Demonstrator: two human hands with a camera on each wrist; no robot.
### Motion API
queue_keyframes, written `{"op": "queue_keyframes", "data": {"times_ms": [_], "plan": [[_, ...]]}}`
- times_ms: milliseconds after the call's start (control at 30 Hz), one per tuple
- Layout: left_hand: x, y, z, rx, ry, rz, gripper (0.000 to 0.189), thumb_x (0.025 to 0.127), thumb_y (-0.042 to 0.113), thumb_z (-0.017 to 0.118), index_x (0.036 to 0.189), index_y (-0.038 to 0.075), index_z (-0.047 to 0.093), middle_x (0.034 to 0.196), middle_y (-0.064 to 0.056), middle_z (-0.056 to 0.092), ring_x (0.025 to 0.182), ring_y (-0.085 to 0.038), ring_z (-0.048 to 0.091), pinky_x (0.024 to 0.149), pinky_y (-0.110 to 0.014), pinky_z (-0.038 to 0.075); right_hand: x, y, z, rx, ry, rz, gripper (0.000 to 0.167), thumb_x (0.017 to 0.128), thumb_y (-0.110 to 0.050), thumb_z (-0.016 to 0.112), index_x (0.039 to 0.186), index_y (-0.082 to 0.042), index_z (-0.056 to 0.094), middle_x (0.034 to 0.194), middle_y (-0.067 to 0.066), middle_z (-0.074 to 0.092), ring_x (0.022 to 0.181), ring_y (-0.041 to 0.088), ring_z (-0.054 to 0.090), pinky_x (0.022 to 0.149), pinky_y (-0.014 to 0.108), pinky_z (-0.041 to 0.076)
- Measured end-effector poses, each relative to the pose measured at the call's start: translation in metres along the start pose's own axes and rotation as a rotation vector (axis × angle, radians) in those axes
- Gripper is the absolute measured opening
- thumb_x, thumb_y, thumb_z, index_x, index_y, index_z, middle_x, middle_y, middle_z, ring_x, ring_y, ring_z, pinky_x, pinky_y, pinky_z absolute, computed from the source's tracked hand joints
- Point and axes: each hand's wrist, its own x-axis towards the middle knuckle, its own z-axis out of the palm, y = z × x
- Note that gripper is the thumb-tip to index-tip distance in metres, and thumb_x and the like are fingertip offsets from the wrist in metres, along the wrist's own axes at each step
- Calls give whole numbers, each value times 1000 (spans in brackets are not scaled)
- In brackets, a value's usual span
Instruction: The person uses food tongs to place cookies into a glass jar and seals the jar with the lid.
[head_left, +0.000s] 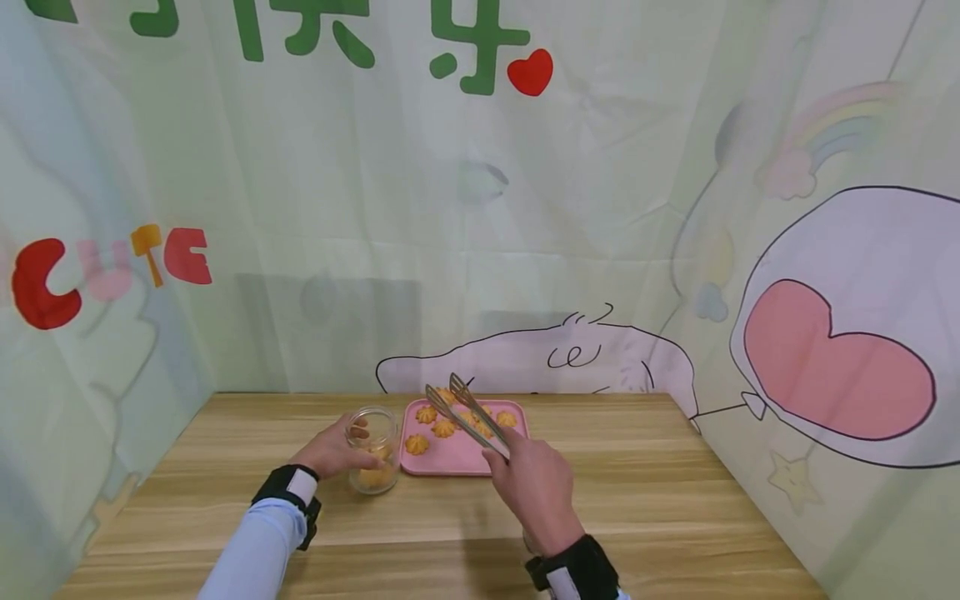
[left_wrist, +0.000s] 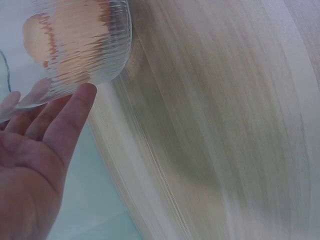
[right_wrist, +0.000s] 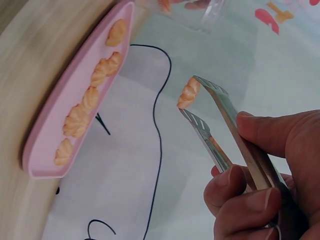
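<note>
My left hand [head_left: 339, 448] holds a clear glass jar [head_left: 365, 422] on the table, thumb on its near side and fingers on its far side. Golden cookies [left_wrist: 82, 37] lie in the bottom of the jar, seen through its ribbed wall. In my right hand [head_left: 536, 487] is a pair of metal tongs [head_left: 480, 435]. Between the tongs' slotted tips, a swirled cookie [right_wrist: 189, 93] is pinched, raised above the pink tray [head_left: 459, 463]. Several more cookies [right_wrist: 76, 121] sit spread over that tray, just right of the jar.
Both hands work over a wooden table [head_left: 390, 550]. A printed cloth backdrop [head_left: 337, 208] rises along the table's back edge and sides, close behind the tray.
</note>
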Motion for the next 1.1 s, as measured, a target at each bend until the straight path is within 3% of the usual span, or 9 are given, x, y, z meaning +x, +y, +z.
{"op": "queue_keyframes", "data": {"times_ms": [500, 667, 1100], "plan": [[2, -2, 1, -7, 1, 3, 88, 80, 22, 92, 147, -8, 43, 145, -34, 54, 130, -51, 55, 109, -65, 45, -5, -27, -14, 39, 110, -163, 44, 93, -38, 82, 128, -13, 77, 61, -5, 54, 49, 9, 33, 42, 26, 23], [2, -2, 1, -12, 3, 8, 88, 80, 20, 92, 147, -9, 43, 144, -34, 55, 130, -52, 55, 108, -65, 45, -7, -34, -14, 35, 149, -225, 43, 92, -36, 83, 127, -12, 77, 69, 1, 68, 49, 8, 38, 40, 26, 28], [1, -2, 0, -17, -2, 16, 87, 80, 18, 91, 147, -9, 42, 144, -35, 54, 129, -52, 56, 109, -64, 45, -10, -48, -9, 29, 43, -251, 43, 95, -39, 79, 130, -13, 75, 65, -1, 62, 49, 12, 48, 42, 28, 33]]}}
